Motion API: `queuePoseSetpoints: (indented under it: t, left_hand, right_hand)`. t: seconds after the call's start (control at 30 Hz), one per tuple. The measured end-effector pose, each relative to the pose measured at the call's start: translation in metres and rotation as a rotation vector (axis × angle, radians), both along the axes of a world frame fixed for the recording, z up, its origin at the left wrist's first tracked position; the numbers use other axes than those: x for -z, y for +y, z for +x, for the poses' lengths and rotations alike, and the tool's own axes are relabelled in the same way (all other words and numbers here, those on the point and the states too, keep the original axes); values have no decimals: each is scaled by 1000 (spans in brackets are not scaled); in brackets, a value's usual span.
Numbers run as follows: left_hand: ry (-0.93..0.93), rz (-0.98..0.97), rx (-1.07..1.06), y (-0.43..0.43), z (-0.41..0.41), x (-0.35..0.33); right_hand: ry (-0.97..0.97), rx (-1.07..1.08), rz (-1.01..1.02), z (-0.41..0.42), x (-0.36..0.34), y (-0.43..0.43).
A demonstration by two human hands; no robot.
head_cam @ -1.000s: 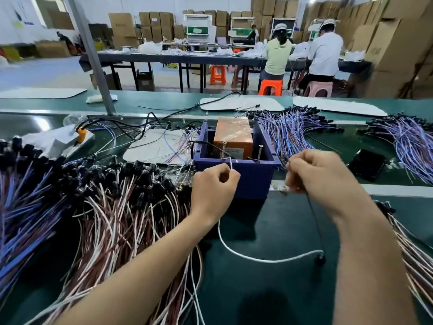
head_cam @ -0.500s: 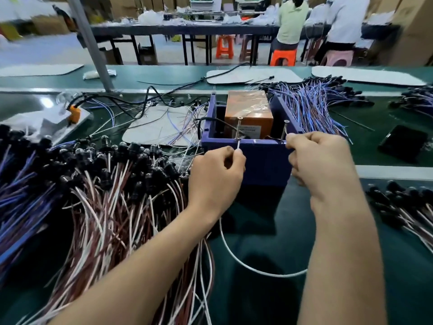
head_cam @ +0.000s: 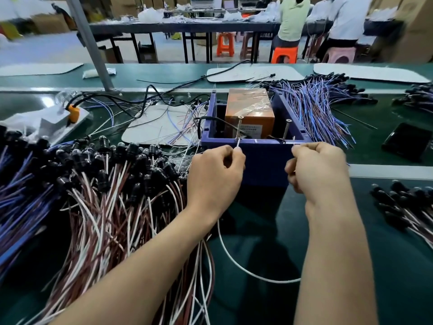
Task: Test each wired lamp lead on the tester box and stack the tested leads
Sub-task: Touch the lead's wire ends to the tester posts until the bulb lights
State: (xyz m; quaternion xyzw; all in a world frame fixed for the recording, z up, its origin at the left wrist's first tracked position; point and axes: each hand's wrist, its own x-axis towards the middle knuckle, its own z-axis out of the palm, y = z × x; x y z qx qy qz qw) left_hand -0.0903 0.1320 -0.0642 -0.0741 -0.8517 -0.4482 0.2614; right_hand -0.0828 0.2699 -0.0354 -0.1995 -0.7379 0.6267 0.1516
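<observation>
blue box (head_cam: 264,165) holds orange block (head_cam: 249,106), two screws (head_cam: 239,127); my left hand (head_cam: 214,177) and right hand (head_cam: 318,170) each pinch an end of the lead (head_cam: 246,270).

Label (head_cam: 251,131) on orange box (head_cam: 248,106): unreadable.

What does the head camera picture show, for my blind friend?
The left hand and right hand each pinch a wire end by two upright screws on a blue box. A white wire loops down over the table. Piles of wired black lamps lie either side.
</observation>
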Motion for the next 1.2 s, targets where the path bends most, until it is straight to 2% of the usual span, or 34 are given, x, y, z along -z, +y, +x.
queuePoseSetpoints:
  t: [0.67,1.2]
  left_hand:
    - [-11,-1,-10,0,-1,1]
    - [-21,23,-1,1,-1,1]
  right_hand:
    - [66,60,87,3,0,-12]
    - [74,24,63,2,3,-9]
